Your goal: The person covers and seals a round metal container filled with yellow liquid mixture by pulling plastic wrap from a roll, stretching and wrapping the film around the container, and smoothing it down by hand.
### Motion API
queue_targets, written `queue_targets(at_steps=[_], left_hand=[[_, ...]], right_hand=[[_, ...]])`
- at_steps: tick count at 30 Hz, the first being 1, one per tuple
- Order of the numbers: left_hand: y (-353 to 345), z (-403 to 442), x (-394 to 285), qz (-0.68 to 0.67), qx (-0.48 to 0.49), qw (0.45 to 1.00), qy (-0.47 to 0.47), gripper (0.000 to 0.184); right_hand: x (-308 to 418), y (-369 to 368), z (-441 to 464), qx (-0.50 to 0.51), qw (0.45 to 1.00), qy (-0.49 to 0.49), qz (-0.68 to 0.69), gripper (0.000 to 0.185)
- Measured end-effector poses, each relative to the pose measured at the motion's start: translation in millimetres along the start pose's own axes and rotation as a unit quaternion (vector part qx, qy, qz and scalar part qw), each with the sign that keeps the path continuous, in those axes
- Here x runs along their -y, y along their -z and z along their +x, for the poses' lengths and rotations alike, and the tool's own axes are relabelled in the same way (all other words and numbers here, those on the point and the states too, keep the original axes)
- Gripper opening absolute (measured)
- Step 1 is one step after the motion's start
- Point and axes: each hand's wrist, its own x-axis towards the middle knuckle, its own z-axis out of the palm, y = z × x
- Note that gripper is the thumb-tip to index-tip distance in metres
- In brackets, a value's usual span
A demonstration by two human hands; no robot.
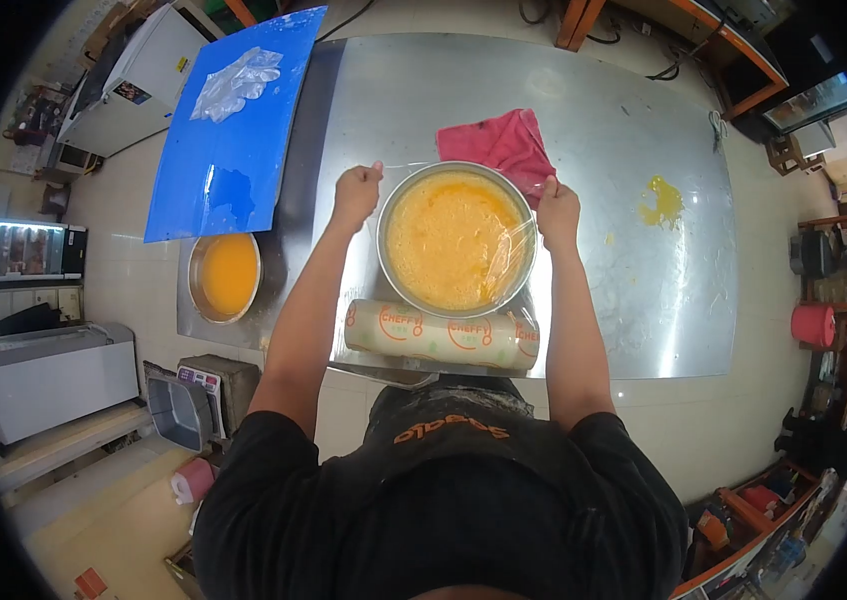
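A round metal bowl [381,240] of frothy yellow-orange liquid [454,240] stands on the steel table in front of me. Clear cling film [516,245] stretches across its top, with glints and creases at the right side. My left hand [352,200] pinches the film's far left corner, just outside the rim. On the other side, my right hand [558,212] grips the film close to the rim. Nearer my body lies a thick roll of cling film [442,335] with orange lettering. A pink-red cloth [499,145] rests behind the bowl, by my right hand.
To the left, a second metal bowl [257,285] of orange liquid sits partly beneath a blue board [244,150]. Clear plastic gloves [237,84] lie on that board. A yellow spill [661,203] marks the steel table [634,300] at the right.
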Motion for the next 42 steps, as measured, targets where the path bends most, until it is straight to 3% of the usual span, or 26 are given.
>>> queue_targets(at_steps=[2,5,8,9,11,12,13,15,16,18,20,23,26,27,29,30,31,34,35,37,41,42], left_hand=[[1.5,8.0,11.3,0.028,0.012,0.999,-0.043,0.044],[2.4,0.6,13.5,-0.003,0.086,0.994,0.060,0.041],[-18.4,-5.8,37.2,-0.136,0.106,0.983,0.058,0.034],[-20.3,-10.1,38.7,-0.149,0.124,0.980,0.038,0.018],[-23.7,-17.6,34.8,-0.187,0.096,0.978,-0.003,0.017],[-23.5,-20.3,29.8,-0.206,0.081,0.975,-0.024,0.022],[-18.4,-20.6,24.8,-0.105,0.068,0.991,-0.051,0.042],[-24.2,-20.0,19.7,-0.049,-0.046,0.961,-0.269,0.050],[-21.6,-21.5,17.9,-0.070,-0.001,0.967,-0.246,0.053],[-15.9,-25.7,11.4,-0.106,0.082,0.972,-0.192,0.061],[-19.6,-6.7,36.6,-0.198,0.198,0.959,-0.049,0.061],[-12.1,-20.6,37.2,-0.207,0.248,0.946,0.030,0.048],[-4.5,-27.4,56.0,-0.368,0.299,0.880,-0.022,0.052],[-4.9,-43.4,47.4,-0.427,0.273,0.862,0.003,0.072],[-3.8,-64.5,25.3,-0.502,0.231,0.829,0.088,0.075],[-7.5,-71.5,22.8,-0.536,0.207,0.808,0.131,0.076],[-20.0,-69.6,38.4,-0.466,0.178,0.858,0.126,0.077],[-25.0,-64.6,50.1,-0.469,0.176,0.834,0.231,0.067],[-27.2,-68.8,36.2,-0.431,0.123,0.856,0.259,0.056],[-26.1,-70.0,46.2,-0.392,0.131,0.882,0.225,0.050],[-25.9,-71.8,32.9,-0.281,0.158,0.934,0.157,0.046],[-27.7,-72.7,33.3,-0.349,0.156,0.904,0.190,0.048]], right_hand=[[10.3,9.7,-4.4,0.001,0.998,0.057,-0.007,0.044],[-12.0,7.2,-2.7,0.057,0.997,0.037,0.025,0.044],[-21.5,-6.6,-19.9,0.106,0.983,-0.026,0.147,0.044],[-30.4,-17.7,-24.0,0.114,0.970,-0.031,0.212,0.038],[-44.0,-26.7,-27.3,0.112,0.960,-0.013,0.257,0.030],[-47.9,-29.1,-27.0,0.111,0.954,-0.004,0.279,0.026],[-51.8,-29.6,-24.3,0.117,0.951,0.000,0.287,0.022],[-30.7,-25.3,-31.9,0.035,0.951,0.039,0.305,0.009],[-20.6,-20.9,-33.6,0.015,0.954,0.094,0.283,0.004],[-4.6,-12.4,-32.5,-0.011,0.951,0.235,0.200,0.019],[-10.2,-6.5,-27.4,0.086,0.952,0.239,0.172,0.032],[-41.9,0.0,-26.2,0.302,0.911,0.058,0.273,0.037],[-31.0,17.2,-48.6,0.324,0.854,-0.010,0.406,0.051],[-23.9,19.9,-61.2,0.309,0.831,-0.056,0.459,0.059],[-14.2,24.4,-79.1,0.293,0.790,-0.122,0.524,0.072],[-18.3,17.3,-84.9,0.271,0.807,-0.138,0.507,0.072],[-22.5,7.5,-89.3,0.248,0.823,-0.153,0.488,0.073],[-27.4,-0.1,-88.7,0.218,0.836,-0.250,0.436,0.067],[-25.0,-0.9,-84.9,0.218,0.855,-0.261,0.391,0.066],[-14.9,4.5,-86.0,0.224,0.877,-0.252,0.342,0.059],[-40.1,-5.1,-83.2,0.200,0.872,-0.207,0.395,0.047],[-34.8,-4.3,-86.5,0.193,0.885,-0.192,0.377,0.045]])
